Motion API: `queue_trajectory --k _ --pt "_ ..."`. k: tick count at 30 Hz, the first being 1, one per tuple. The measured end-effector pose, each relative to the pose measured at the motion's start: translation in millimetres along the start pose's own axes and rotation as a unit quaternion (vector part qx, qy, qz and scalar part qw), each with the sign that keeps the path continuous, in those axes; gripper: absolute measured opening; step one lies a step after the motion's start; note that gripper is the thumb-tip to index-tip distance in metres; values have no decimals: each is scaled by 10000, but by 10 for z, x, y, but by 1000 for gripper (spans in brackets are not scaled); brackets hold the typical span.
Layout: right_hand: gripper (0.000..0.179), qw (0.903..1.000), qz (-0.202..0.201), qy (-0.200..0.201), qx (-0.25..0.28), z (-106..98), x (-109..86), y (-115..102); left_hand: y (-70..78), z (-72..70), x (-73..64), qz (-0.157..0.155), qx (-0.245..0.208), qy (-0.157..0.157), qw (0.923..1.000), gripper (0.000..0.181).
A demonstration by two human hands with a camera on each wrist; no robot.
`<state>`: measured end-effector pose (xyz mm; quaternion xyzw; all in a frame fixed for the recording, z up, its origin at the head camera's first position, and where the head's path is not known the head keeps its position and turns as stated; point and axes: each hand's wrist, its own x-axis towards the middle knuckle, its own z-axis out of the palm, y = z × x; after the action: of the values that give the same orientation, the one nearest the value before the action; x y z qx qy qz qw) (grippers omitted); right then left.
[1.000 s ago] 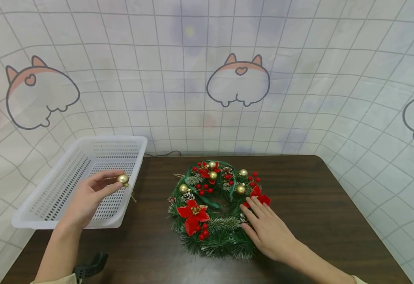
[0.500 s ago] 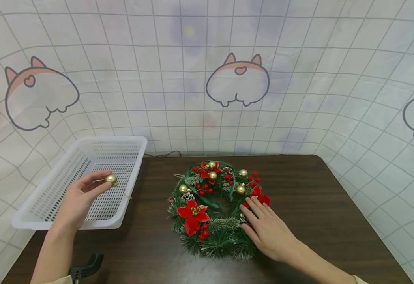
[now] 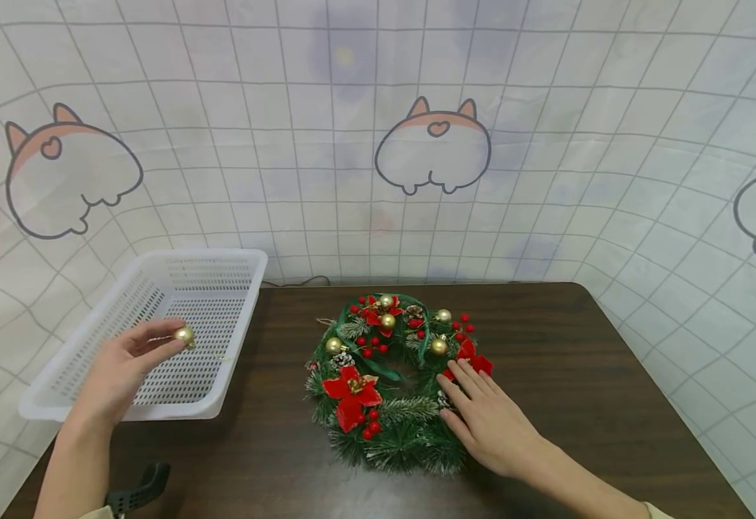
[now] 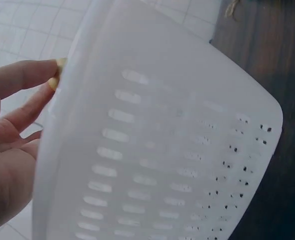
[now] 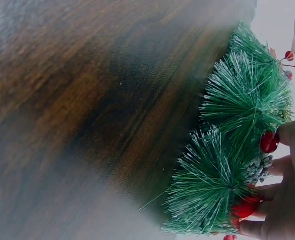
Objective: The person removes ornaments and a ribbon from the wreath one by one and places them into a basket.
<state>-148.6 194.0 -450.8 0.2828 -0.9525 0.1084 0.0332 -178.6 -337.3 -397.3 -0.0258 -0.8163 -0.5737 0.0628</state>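
Observation:
Between thumb and fingers my left hand [image 3: 118, 367] pinches a small gold bauble [image 3: 184, 335] above the white plastic basket [image 3: 235, 339]. A thin string trails from the bauble to the right. In the left wrist view the basket's wall hides most of the bauble [image 4: 57, 75]. My right hand [image 3: 491, 418] rests with its fingers spread on the right side of a green Christmas wreath [image 3: 410, 432]. Red poinsettias [image 3: 353, 393], berries, pinecones and several gold baubles decorate the wreath. The right wrist view shows the fingers touching its frosted needles [image 5: 247, 105] and red berries [image 5: 269, 142].
The basket stands on the left of the dark wooden table [image 3: 546, 324], its perforated bottom visible. A patterned cloth [image 3: 326, 144] hangs behind the table and along both sides. A dark cable [image 3: 300, 281] lies at the back edge.
My left hand has moved left with the gold bauble, from near the basket's right rim to farther over its inside. My right hand and the wreath have stayed in place.

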Motion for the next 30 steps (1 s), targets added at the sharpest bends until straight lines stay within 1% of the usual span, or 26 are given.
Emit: queue_trajectory --k 3,8,13,18,20,24,27,30 --pt "60 10000 5 1 -5 -5 0 3 -23 -2 -2 -94 645 -105 9978 44" --pt "60 10000 -6 26 -7 -4 2 6 -69 23 12 -92 1050 -208 9942 49" --pt "61 10000 2 -18 -13 3 -5 3 -85 44 22 -172 1146 -421 9924 52" --pt "60 10000 -5 -53 8 2 -11 -4 -68 70 49 -293 1585 -574 9852 51" --pt "59 10000 -31 -47 -9 1 -12 -5 -73 84 63 -275 1674 -655 9833 49" --pt "57 9999 -82 -20 -77 -2 -10 -5 -97 93 81 -221 1597 -817 9835 44" --pt "56 9999 -96 -17 -95 -6 -8 -5 -110 93 86 -213 1580 -855 9835 43" --pt "56 9999 -96 -21 -82 -9 -6 -7 -111 103 89 -173 1782 -846 9802 42"
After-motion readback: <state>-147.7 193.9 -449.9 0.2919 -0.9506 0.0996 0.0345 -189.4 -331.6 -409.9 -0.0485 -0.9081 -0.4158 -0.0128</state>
